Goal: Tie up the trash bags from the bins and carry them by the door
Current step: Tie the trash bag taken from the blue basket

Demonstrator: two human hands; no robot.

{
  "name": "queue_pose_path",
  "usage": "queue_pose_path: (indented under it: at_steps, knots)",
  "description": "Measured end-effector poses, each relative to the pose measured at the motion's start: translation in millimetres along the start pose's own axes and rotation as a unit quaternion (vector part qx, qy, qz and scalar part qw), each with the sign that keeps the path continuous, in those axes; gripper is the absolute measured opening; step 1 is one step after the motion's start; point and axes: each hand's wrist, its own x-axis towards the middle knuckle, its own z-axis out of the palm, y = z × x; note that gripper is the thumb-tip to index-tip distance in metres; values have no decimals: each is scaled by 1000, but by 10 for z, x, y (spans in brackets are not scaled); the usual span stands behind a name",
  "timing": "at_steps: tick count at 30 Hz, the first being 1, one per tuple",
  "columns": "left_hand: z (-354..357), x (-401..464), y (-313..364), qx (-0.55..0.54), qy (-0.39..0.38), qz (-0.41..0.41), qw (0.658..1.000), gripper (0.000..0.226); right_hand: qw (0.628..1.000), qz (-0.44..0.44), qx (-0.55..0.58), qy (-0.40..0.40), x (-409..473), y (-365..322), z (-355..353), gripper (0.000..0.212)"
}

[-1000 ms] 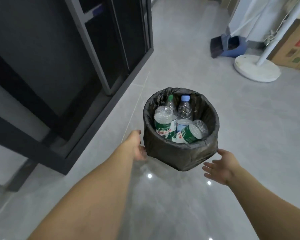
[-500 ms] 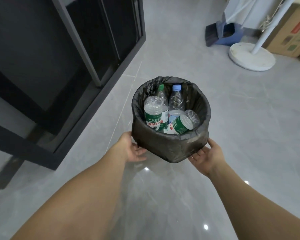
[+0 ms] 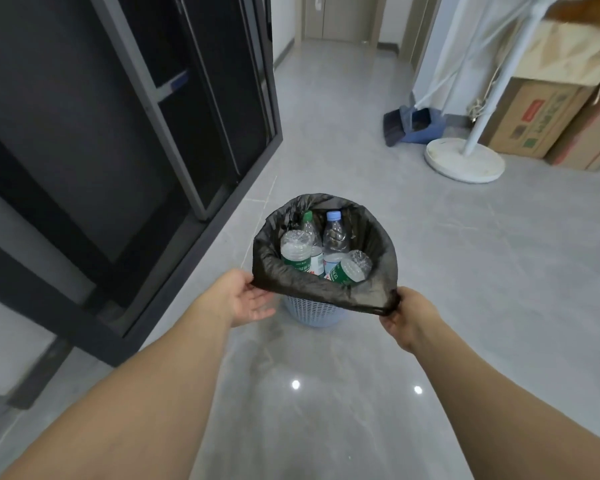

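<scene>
Thin matt plastic bag (image 3: 326,289), perforated plastic bin (image 3: 312,311), glossy tiled floor (image 3: 465,271).

Home hallway, glossy grey floor tiles (image 3: 465,271), dark sliding doors (image 3: 153,116), broom and dustpan (image 3: 409,124), cardboard boxes (image 3: 541,123), door (image 3: 340,15) at the far end

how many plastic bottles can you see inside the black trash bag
4. One with a green label at the left, a green-capped one behind it, a blue-capped one at the back, and one lying tilted at the front right. More may lie hidden underneath.
</scene>
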Motion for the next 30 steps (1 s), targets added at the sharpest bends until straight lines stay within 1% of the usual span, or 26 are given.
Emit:
queue_pose_path:
  at_steps: [4, 7, 10, 13, 15, 18, 20, 23, 24, 26, 28, 30]
  knots:
    - [11, -206, 171, 10, 9, 33, 999, 12, 1000, -23, -12, -7, -79, -200, 64, 18]
    - [74, -323, 347, 24, 25, 82, 996, 21, 999, -33, -4, -39, -134, -416, 199, 15]
    - [156, -403, 520, 16, 30, 128, 991, 21, 996, -35, -12, -78, -177, -577, 307, 12]
    - [260, -439, 659, 27, 26, 167, 985, 16, 996, -54, -7, -71, -176, -758, 319, 15]
    - [322, -435, 724, 33, 37, 187, 981, 15, 995, -73, -4, -61, -177, -889, 332, 17]
    - [458, -375, 787, 31, 50, 216, 975, 13, 992, -119, -14, -49, -161, -1025, 371, 18]
    - [572, -308, 801, 8, 35, 233, 972, 13, 987, -148, -25, -50, -134, -1065, 422, 19]
    - [745, -240, 825, -83, 8, 255, 963, 15, 984, -167, -18, -66, -68, -1085, 539, 20]
    - [789, -233, 848, -112, -1, 263, 958, 17, 982, -169, 3, -79, -65, -1100, 585, 21]
    - [874, -237, 926, -152, -21, 276, 949, 18, 973, -153, 100, -141, -75, -1164, 681, 25]
    - [959, -278, 1033, -182, -32, 284, 941, 14, 949, -131, 192, -214, -118, -1256, 769, 32]
    - [1059, -365, 1155, -204, -40, 292, 934, 14, 935, -129, 209, -254, -198, -1352, 849, 45]
